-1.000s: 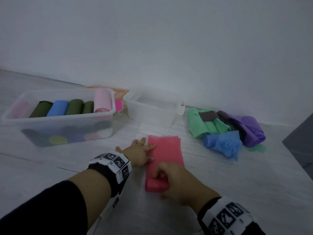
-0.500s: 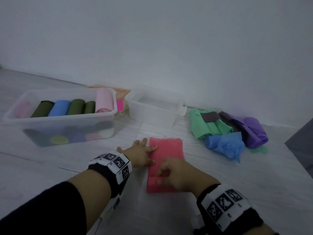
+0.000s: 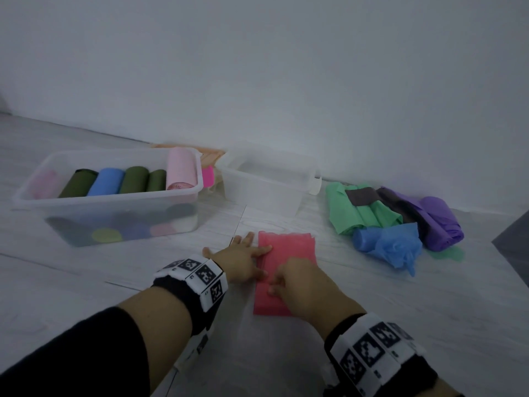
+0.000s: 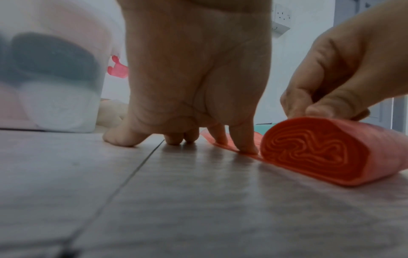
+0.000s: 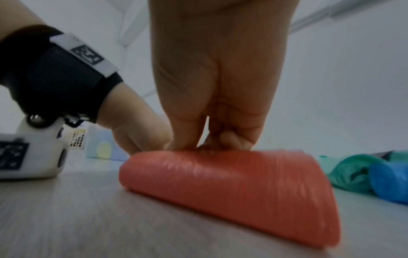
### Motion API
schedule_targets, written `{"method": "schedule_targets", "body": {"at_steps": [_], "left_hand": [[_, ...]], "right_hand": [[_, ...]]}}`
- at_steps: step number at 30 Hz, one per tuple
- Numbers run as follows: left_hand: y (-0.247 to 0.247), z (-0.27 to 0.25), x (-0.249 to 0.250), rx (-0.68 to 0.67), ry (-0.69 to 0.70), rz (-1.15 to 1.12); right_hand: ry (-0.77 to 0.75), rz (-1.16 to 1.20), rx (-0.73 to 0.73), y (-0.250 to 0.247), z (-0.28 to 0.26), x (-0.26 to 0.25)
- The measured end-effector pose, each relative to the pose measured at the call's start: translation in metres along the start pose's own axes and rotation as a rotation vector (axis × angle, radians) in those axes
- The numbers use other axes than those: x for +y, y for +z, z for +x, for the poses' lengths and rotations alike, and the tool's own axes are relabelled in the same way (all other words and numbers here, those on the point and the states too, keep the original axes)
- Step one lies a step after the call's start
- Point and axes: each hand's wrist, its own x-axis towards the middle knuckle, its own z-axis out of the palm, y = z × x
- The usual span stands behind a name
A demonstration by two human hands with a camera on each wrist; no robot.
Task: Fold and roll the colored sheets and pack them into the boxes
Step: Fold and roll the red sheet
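— How much of the packing is judged to be done?

— A good part. The large clear box (image 3: 106, 196) at the left is seen filled with finished rolls: dark green, blue and pale pink ones on top, more colours below. The smaller clear box (image 3: 267, 179) beside it is seen with nothing inside, as far as can be told.

— And the piece in hand?

— A red sheet (image 3: 282, 270) is being rolled on the floor (image 3: 372, 310), in front of the boxes. In the left wrist view the near end is shown as a thick, flattened spiral (image 4: 313, 151), while a short flat tail is left unrolled on the far side.

— How is it held?

— The tail's left edge is pressed down by the spread, mostly straight fingers of the left hand (image 3: 240, 262), two fingertips (image 4: 245, 146) being planted on the film. The roll's top is gripped by the right hand (image 3: 303, 285), its fingers curled over and its thumb tucked against them.

— What is left?

— The last turns and the packing of this roll are not yet done. To the right, a heap of green (image 3: 360, 210), blue (image 3: 386, 245), purple (image 3: 435, 219) and dark sheets is left unrolled.
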Motion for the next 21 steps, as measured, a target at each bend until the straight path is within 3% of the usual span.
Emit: {"method": "schedule_targets", "body": {"at_steps": [5, 11, 17, 21], "left_hand": [[0.000, -0.001, 0.001, 0.012, -0.005, -0.011], [-0.003, -0.006, 0.005, 0.010, -0.007, 0.014], [-0.006, -0.010, 0.006, -0.058, 0.020, 0.047], [-0.005, -0.007, 0.004, -0.048, 0.024, 0.045]], "right_hand": [[-0.032, -0.332, -0.152, -0.003, -0.011, 0.008], [0.001, 0.035, -0.141, -0.007, -0.014, 0.013], [0.000, 0.107, -0.219, -0.008, -0.012, 0.019], [-0.013, 0.040, -0.181, -0.006, -0.007, 0.018]]}}
